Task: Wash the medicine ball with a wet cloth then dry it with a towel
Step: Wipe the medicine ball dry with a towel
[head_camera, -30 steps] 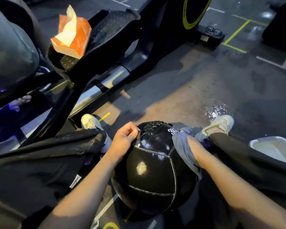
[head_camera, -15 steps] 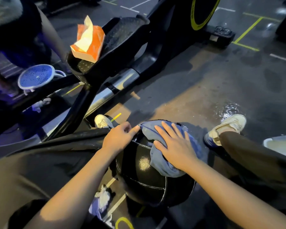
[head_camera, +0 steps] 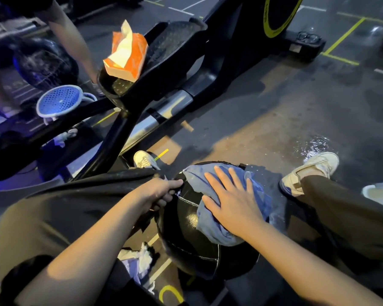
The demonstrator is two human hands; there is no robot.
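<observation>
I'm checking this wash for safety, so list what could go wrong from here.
1. The ball sits between the legs, steadied only by the left hand at its edge; the flat right hand pressing the cloth could roll it away.
2. A puddle shines by the right shoe; standing up there could mean a slip.
</observation>
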